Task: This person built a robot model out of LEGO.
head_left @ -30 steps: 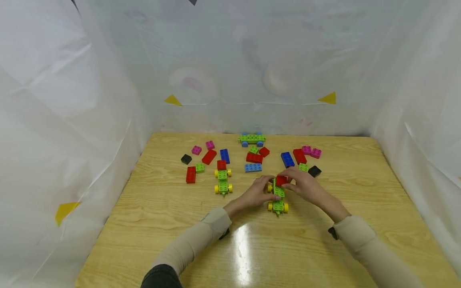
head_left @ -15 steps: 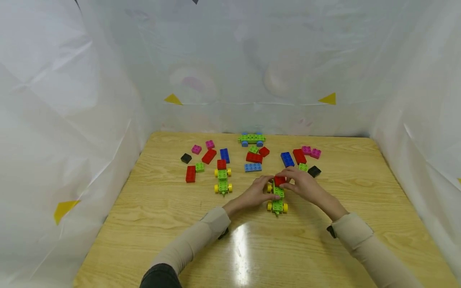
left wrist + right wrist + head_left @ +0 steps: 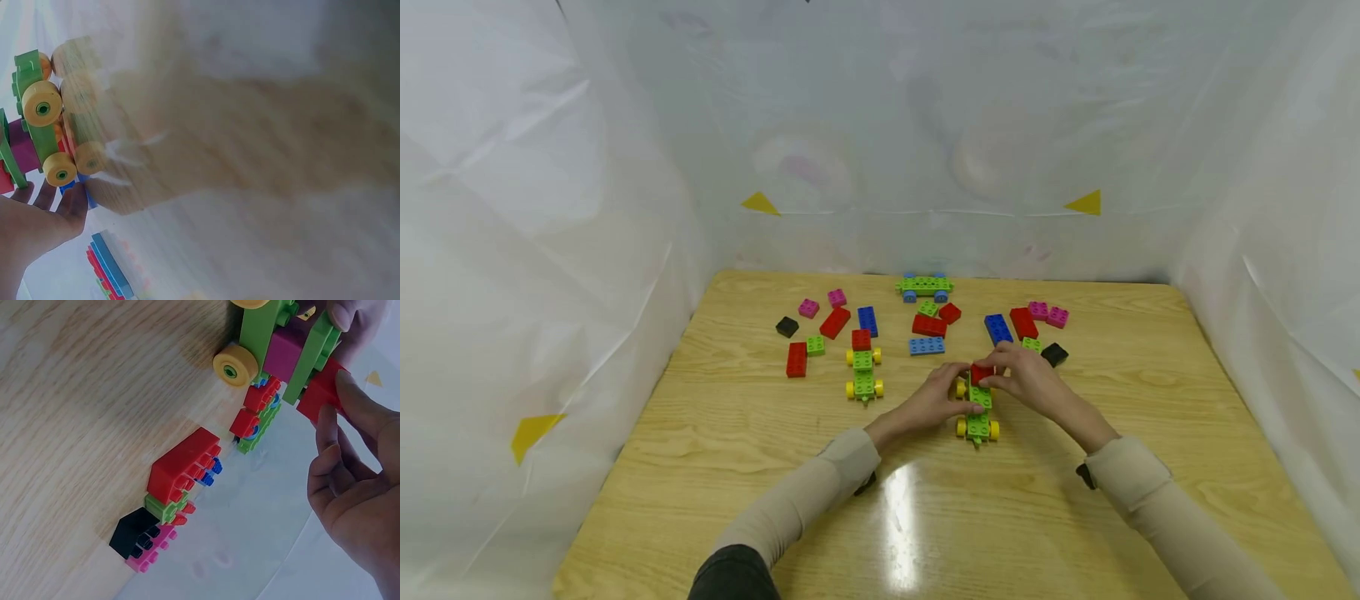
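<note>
In front of me stands a toy car (image 3: 977,427) with yellow wheels and a green wheeled base. On that base sit a purple brick (image 3: 284,355) and, above it, a long green brick (image 3: 310,357). My left hand (image 3: 923,407) grips the car from the left side, its thumb over the green brick. With thumb and fingers my right hand (image 3: 1033,385) pinches a red brick (image 3: 321,395), held against the studs at the far end of the green brick. In the left wrist view the left fingers reach behind a yellow wheel (image 3: 42,107).
Left of the hands stands a second yellow-wheeled car (image 3: 864,383) with a red brick at its far end. A blue-wheeled green base (image 3: 924,287) is at the table's back edge. Loose bricks lie between, among them a light blue one (image 3: 927,346) and a black one (image 3: 1055,355).
My right hand has shifted slightly left with the red brick, which now lines up with the green brick's far end. The left hand keeps its hold on the car.
</note>
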Action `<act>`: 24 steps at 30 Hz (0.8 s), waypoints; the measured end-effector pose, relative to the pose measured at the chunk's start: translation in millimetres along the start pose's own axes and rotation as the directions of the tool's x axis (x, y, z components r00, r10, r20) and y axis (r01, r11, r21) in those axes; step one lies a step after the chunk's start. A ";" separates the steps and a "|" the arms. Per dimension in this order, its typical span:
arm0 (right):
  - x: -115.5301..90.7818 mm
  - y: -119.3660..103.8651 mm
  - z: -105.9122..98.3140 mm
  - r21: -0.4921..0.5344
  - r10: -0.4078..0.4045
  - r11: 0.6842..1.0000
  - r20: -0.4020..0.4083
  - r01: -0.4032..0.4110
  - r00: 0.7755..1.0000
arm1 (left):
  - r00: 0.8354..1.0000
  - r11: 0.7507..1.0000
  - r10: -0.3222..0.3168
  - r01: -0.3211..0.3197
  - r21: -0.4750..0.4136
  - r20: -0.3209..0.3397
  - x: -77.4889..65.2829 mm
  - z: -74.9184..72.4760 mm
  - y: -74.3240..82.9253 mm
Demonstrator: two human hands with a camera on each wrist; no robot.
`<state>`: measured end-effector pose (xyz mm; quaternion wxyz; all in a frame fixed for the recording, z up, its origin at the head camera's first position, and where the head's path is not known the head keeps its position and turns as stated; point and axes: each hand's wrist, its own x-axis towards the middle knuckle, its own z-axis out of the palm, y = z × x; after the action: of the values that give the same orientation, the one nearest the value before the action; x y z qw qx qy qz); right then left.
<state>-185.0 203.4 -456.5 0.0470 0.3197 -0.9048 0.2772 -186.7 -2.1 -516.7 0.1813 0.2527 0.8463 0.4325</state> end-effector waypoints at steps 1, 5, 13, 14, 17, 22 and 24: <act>1.2 -0.1 -0.2 -0.004 -0.005 1.000 0.008 0.005 1.000 | 1.000 1.000 0.001 -0.001 -0.001 0.001 0.2 -0.5 -0.3; 6.0 0.0 -1.2 -0.025 -0.042 0.999 0.034 0.043 0.999 | 1.000 1.000 0.014 -0.014 -0.018 -0.013 0.6 -1.3 -0.8; 3.8 5.7 -1.3 0.017 -0.043 0.999 0.044 0.042 0.998 | 1.000 1.000 0.019 -0.020 -0.016 -0.013 0.9 2.4 -2.6; 3.5 6.5 -1.0 0.026 -0.037 0.999 0.041 0.036 0.998 | 1.000 1.000 0.016 -0.016 -0.012 -0.016 0.9 2.5 -2.8; 3.2 8.5 0.0 0.045 -0.021 0.999 0.041 0.019 0.999 | 1.000 1.000 0.010 -0.010 -0.011 -0.018 0.6 2.6 -2.8; 5.5 9.0 -0.1 0.039 -0.021 0.999 0.060 0.019 0.998 | 1.000 1.000 0.018 -0.018 -0.011 -0.018 0.5 2.5 -1.6; 6.3 9.0 -0.7 0.042 -0.025 0.999 0.071 0.022 0.997 | 1.000 1.000 0.023 -0.023 -0.015 -0.019 0.0 2.4 -1.0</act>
<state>-195.5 206.1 -458.5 0.0113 0.3408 -0.8963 0.2836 -185.7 -1.1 -518.8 0.1703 0.2570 0.8418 0.4432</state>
